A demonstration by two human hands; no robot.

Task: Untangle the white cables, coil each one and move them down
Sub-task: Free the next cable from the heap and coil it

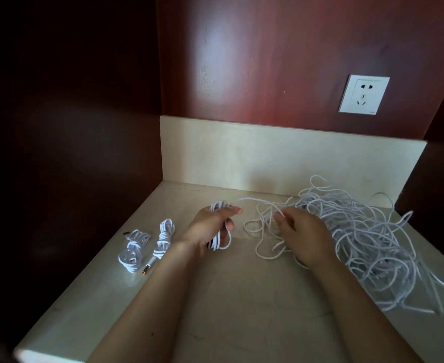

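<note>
My left hand (211, 226) grips a partly wound coil of white cable (219, 241), whose loops stick out above and below the fist. From the coil a loose strand (255, 200) runs right toward my right hand (304, 235), which pinches the strand with its fingertips above loose loops. A big tangle of white cables (367, 239) fills the right side of the counter. Two finished coils lie at the left: one bundle (133, 248) and a second bundle (163, 238) with a plug end pointing toward me.
The cream stone counter (241, 297) has a low backsplash (268, 158) behind and a dark cabinet wall (71, 153) on the left. A white wall socket (363, 94) sits on the red-brown panel above. The counter's left edge runs diagonally toward me.
</note>
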